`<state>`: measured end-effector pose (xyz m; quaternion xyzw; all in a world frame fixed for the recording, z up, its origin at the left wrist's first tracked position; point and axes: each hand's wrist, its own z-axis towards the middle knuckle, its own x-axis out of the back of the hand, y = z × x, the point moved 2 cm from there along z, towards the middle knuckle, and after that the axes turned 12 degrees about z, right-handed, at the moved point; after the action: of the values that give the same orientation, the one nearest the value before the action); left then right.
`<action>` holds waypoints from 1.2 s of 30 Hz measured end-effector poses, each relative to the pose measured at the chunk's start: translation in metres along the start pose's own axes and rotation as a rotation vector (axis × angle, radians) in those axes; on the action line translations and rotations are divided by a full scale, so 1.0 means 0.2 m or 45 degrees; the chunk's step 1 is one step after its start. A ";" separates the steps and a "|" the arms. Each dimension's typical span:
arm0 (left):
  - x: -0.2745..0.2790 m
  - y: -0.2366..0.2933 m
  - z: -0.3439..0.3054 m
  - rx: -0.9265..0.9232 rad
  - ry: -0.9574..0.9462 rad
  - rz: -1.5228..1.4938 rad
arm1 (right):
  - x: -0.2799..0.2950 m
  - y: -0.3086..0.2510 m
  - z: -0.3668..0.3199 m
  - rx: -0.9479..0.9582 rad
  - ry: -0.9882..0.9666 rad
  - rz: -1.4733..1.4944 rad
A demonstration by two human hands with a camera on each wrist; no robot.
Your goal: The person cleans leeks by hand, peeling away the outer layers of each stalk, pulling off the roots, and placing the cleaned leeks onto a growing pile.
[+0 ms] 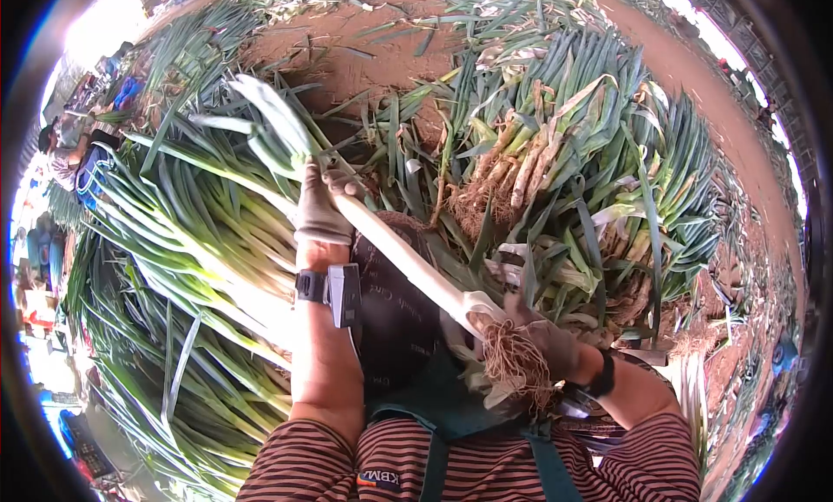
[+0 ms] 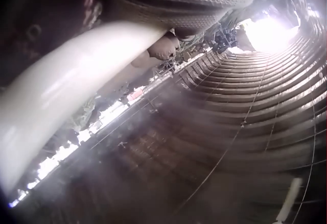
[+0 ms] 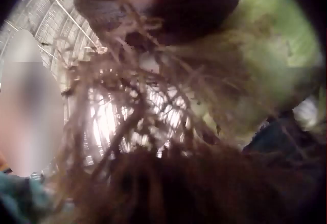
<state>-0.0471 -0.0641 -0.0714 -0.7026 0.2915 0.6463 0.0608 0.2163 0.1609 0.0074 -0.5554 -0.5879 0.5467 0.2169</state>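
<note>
Grips leek (image 1: 395,246) near its leaves with left hand (image 1: 323,209), aslant before the apron (image 1: 441,411); has right hand (image 1: 555,346) by the roots (image 1: 512,363), hold unclear; could snap leek by bending too hard.

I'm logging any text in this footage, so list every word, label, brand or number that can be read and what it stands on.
"KBM": on the chest of the striped shirt.
Pale lettering on the dark cloth between the forearms: too blurred to read surely.
Nothing else is legible.
</note>
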 end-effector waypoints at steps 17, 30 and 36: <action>-0.23 -0.06 -0.14 -0.467 0.436 0.530 | 0.38 0.18 -0.51 -0.029 1.042 -1.447; -0.03 1.19 -1.07 -0.942 0.857 1.215 | 0.33 0.12 -0.33 -0.028 0.742 -1.456; 0.62 1.49 -1.99 -1.176 1.220 1.664 | 0.43 0.08 -0.26 -0.055 0.596 -1.609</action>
<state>0.1531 -0.5349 -0.0394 -0.5454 0.3373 0.2453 -0.7271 0.2432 0.2536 -0.0216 -0.2128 -0.7482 0.1681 0.6055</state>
